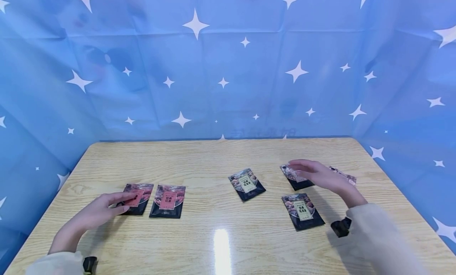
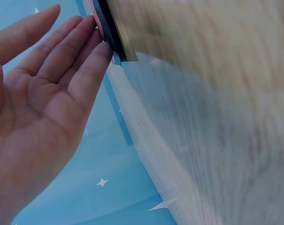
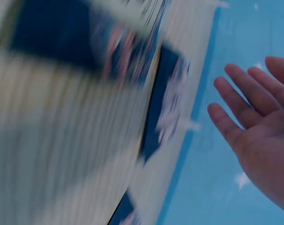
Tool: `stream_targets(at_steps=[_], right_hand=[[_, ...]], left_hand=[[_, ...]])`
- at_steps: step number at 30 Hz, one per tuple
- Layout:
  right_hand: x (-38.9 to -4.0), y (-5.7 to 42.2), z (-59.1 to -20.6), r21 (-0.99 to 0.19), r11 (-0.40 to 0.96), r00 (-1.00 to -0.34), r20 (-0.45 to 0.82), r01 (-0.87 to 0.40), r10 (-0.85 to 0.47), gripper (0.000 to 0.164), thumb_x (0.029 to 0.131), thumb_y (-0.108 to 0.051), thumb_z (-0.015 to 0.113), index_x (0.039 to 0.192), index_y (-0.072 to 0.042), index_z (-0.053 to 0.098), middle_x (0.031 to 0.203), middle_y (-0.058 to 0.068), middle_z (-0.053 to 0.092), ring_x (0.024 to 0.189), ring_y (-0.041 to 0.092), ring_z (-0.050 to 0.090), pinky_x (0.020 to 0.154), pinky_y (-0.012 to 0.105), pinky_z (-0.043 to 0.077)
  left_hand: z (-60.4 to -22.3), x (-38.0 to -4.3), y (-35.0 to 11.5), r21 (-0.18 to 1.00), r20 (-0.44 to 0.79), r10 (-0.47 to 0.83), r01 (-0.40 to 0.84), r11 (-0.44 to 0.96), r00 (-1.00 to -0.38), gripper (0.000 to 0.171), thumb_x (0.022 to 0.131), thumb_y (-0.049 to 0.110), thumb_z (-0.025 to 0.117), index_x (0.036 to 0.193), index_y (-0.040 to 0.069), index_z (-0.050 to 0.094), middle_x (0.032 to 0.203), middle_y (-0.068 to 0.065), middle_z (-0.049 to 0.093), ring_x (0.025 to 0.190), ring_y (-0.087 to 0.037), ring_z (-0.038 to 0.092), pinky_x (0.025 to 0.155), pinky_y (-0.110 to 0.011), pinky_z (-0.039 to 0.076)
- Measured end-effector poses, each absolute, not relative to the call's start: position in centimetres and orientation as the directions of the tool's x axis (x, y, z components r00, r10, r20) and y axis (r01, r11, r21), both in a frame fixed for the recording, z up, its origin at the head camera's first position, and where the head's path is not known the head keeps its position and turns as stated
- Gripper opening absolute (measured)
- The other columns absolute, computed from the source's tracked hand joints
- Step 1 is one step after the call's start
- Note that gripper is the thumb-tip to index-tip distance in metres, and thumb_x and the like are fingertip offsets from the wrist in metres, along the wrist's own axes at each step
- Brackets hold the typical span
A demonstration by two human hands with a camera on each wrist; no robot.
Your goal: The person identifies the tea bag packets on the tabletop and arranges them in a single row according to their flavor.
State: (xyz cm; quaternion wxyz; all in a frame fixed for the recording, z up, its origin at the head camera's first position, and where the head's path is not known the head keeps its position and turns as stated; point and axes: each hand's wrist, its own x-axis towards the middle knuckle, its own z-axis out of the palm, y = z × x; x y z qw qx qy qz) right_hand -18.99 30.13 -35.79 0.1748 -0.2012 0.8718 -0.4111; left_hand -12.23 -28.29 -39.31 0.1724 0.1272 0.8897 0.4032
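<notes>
Red packet at far left (image 1: 141,203): on the table (image 1: 192,160), its face partly covered by my fingers.
Left hand (image 1: 97,209): fingers fairly straight, tips on that packet; thumb held apart from them, so I am touching rather than gripping.
Second red packet (image 1: 167,201): just right of the first, small gap between, label facing up.
Right hand (image 1: 320,176): empty, fingers loosely extended over the inner pink packet (image 1: 296,181); I can't tell whether a fingertip brushes it.
Outer pink packet (image 1: 346,176): beyond my right wrist, partly hidden behind it.
Middle green-label packet (image 1: 247,184): turned at an angle, between the red pair and my right hand.
Near green-label packet (image 1: 303,212): closer to me, below the inner pink one, also angled.
Blue cloth (image 1: 242,97): white stars, hanging behind the table.
Right wrist view: packets blurred.
</notes>
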Motion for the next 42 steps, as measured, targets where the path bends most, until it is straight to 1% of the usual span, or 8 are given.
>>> stream_targets(at_steps=[4,7,12,15,19,24,32,42], right_hand=[[-19.7,27.2,-36.1,-0.79,0.54,-0.801,-0.109,-0.289,-0.588,0.042,0.097,-0.004,0.041,0.136,0.009,0.033,0.134,0.026,0.041,0.121,0.043,0.038,0.097,0.053,0.038],[-19.9,25.1,-36.4,-0.786,0.518,-0.762,-0.094,-0.338,-0.64,0.041,0.095,-0.001,0.042,0.134,0.01,0.036,0.132,0.025,0.044,0.12,0.042,0.041,0.097,0.051,0.038],[-20.0,22.6,-37.0,-0.793,0.489,-0.691,-0.123,-0.363,-0.712,0.041,0.094,0.003,0.041,0.135,0.008,0.037,0.131,0.023,0.045,0.122,0.04,0.04,0.099,0.053,0.035],[-19.9,21.5,-37.3,-0.78,0.499,-0.666,-0.146,-0.377,-0.731,0.041,0.095,0.002,0.041,0.135,0.006,0.038,0.132,0.021,0.046,0.123,0.037,0.039,0.1,0.052,0.035],[-19.7,20.6,-37.7,-0.763,0.51,-0.654,-0.154,-0.397,-0.741,0.041,0.094,0.001,0.044,0.134,0.004,0.041,0.131,0.018,0.048,0.123,0.035,0.041,0.1,0.049,0.037],[-19.6,20.3,-38.2,-0.782,0.494,-0.631,-0.171,-0.38,-0.757,0.042,0.092,0.004,0.042,0.134,0.007,0.039,0.129,0.019,0.05,0.123,0.036,0.04,0.102,0.05,0.034],[-18.9,19.3,-38.4,-0.761,0.511,-0.616,-0.19,-0.4,-0.765,0.042,0.094,0.001,0.042,0.136,0.003,0.04,0.136,0.017,0.043,0.129,0.035,0.032,0.103,0.05,0.032],[-18.1,16.8,-38.4,-0.723,0.52,-0.596,-0.187,-0.455,-0.781,0.042,0.094,0.002,0.042,0.135,0.003,0.041,0.136,0.017,0.043,0.128,0.033,0.035,0.103,0.046,0.034]], left_hand=[[-39.3,-12.2,-28.3,0.76,-0.207,0.365,0.085,0.644,-0.908,0.046,0.092,0.014,0.055,0.131,-0.008,0.044,0.13,-0.033,0.04,0.12,-0.053,0.032,0.088,-0.055,0.042],[-39.3,-12.2,-28.3,0.759,-0.214,0.362,0.079,0.646,-0.907,0.046,0.092,0.014,0.055,0.131,-0.008,0.044,0.13,-0.033,0.04,0.12,-0.053,0.032,0.088,-0.056,0.042],[-39.3,-12.3,-28.3,0.762,-0.219,0.367,0.076,0.643,-0.904,0.046,0.092,0.014,0.054,0.131,-0.009,0.043,0.131,-0.033,0.04,0.12,-0.053,0.031,0.089,-0.056,0.042],[-39.3,-12.3,-28.3,0.766,-0.216,0.371,0.079,0.638,-0.903,0.046,0.093,0.014,0.054,0.131,-0.009,0.043,0.131,-0.033,0.04,0.12,-0.053,0.03,0.089,-0.056,0.041],[-39.3,-12.3,-28.3,0.766,-0.21,0.37,0.083,0.638,-0.905,0.046,0.093,0.014,0.054,0.131,-0.008,0.043,0.131,-0.032,0.04,0.12,-0.053,0.031,0.089,-0.057,0.041],[-39.2,-12.3,-28.2,0.768,-0.21,0.368,0.08,0.636,-0.906,0.045,0.092,0.012,0.054,0.131,-0.007,0.044,0.131,-0.031,0.041,0.121,-0.052,0.031,0.089,-0.055,0.042],[-39.2,-12.2,-28.3,0.766,-0.232,0.354,0.054,0.641,-0.906,0.046,0.092,0.013,0.054,0.131,-0.009,0.043,0.131,-0.033,0.039,0.121,-0.052,0.03,0.089,-0.057,0.041],[-39.1,-12.2,-28.1,0.761,-0.213,0.365,0.08,0.643,-0.906,0.046,0.092,0.013,0.054,0.131,-0.008,0.044,0.131,-0.032,0.04,0.12,-0.052,0.031,0.089,-0.058,0.041]])
